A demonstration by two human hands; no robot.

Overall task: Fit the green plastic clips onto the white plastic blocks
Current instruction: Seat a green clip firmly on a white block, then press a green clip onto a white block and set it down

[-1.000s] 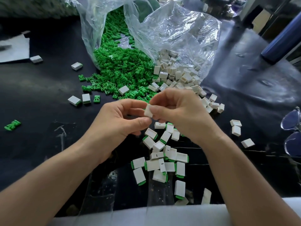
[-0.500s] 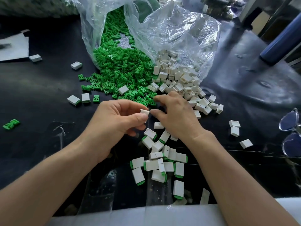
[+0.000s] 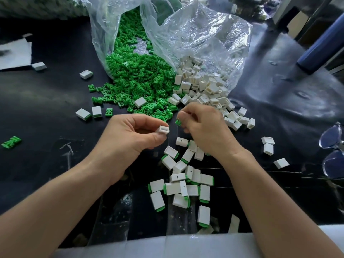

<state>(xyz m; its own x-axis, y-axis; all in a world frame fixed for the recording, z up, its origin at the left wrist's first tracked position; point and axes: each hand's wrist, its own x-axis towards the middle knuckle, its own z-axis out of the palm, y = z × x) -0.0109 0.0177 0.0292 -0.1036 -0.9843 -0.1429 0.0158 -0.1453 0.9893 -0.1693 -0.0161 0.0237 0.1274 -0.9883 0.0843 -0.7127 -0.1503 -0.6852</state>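
The near edge of the black work surface (image 3: 46, 94) runs along the bottom of the frame, where it is bordered by a pale strip (image 3: 167, 245). Open dark surface is seen across the left of the frame and at the centre right, between the piles and a pair of clear-framed glasses (image 3: 333, 155) lying at the right edge.

At the centre, a white block (image 3: 164, 130) is pinched between the thumb and fingers of the left hand (image 3: 130, 135), its slotted end turned upward. Just beside it, but apart from it, a green clip (image 3: 178, 122) is pinched in the curled fingertips of the right hand (image 3: 204, 131).

Behind the hands, a clear plastic bag (image 3: 204, 34) lies open toward the viewer. A heap of green clips (image 3: 134, 79) is spilled from its left half, and a heap of white blocks (image 3: 204, 86) from its right half; the two heaps touch at the middle. Below the hands, a cluster of fitted blocks (image 3: 186, 185), each showing a green end, occupies the lower centre between the forearms.

Stray blocks (image 3: 268, 145) are scattered at the right and near the left side of the green heap, and a lone green piece (image 3: 11, 142) lies at the far left. A white sheet (image 3: 14, 53) is seen at the upper left, a blue cylinder (image 3: 320, 45) at the upper right.

A short dark line is marked on some block faces.
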